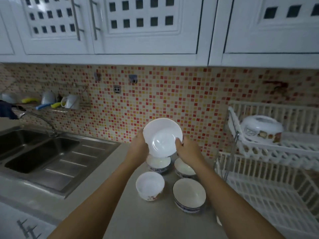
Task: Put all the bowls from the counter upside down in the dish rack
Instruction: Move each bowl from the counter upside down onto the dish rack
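Observation:
I hold a plain white bowl (161, 137) up in the air above the counter, tilted so its inside faces me. My left hand (139, 146) grips its left rim and my right hand (187, 149) grips its lower right rim. Below it on the counter stand several bowls, all upright: a blue-patterned bowl (159, 163), another blue-rimmed bowl (184, 168), a small white flowered bowl (149, 185) and a large blue-patterned bowl (189, 194). The white two-tier dish rack (269, 178) stands at the right. One flowered bowl (261, 129) lies upside down on its upper tier.
A steel double sink (43, 152) with a tap (37, 118) fills the left of the counter. A wall shelf (57, 107) with cups and brushes hangs behind it. White cupboards (138, 26) hang overhead above the mosaic tile wall.

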`<state>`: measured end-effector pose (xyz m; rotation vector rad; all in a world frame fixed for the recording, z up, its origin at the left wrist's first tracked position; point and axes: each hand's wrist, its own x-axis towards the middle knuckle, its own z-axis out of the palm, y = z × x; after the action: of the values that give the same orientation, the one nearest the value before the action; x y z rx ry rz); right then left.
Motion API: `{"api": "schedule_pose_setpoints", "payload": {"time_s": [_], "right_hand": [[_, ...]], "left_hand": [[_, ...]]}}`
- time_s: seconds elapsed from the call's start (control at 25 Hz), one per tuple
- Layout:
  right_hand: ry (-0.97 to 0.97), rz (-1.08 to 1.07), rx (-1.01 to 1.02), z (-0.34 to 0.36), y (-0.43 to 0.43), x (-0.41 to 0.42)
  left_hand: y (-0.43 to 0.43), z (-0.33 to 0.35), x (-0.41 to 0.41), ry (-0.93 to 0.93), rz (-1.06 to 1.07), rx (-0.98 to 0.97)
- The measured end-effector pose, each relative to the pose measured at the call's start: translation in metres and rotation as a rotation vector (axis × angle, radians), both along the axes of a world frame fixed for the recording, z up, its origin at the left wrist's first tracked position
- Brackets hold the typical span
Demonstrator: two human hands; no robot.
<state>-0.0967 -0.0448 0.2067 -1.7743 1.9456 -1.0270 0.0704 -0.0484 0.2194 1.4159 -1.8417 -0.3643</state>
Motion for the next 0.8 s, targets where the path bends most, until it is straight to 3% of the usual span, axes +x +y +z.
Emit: {"api": "schedule_pose_setpoints", "payload": {"time_s": [0.24,0.32,0.44,0.52,0.68,0.8], "right_hand": [[-0.315,-0.042,-0.286,0.087,0.02,-0.089],[-0.451,-0.055,-0.357,0.101,0.032,-0.118],[-0.443,-0.091,-0.442,0.121,0.05,-0.17],[-0.339,-0.133,-0.435,0.132,0.064,-0.202],[0.236,-0.278,-0.395,0.14,0.085,-0.25],[0.518,-0.325,-0.34,0.134,0.089,-0.275]], "left_hand": [[0.005,0.092,-0.109,0.329,-0.211,-0.237],[0.004,0.105,-0.145,0.376,-0.298,-0.271],[-0.001,0.114,-0.199,0.361,-0.385,-0.246],[-0.006,0.119,-0.226,0.243,-0.405,-0.259],[-0.017,0.136,-0.255,-0.001,-0.404,-0.456],[-0.013,0.149,-0.281,-0.205,-0.508,-0.609]]}}
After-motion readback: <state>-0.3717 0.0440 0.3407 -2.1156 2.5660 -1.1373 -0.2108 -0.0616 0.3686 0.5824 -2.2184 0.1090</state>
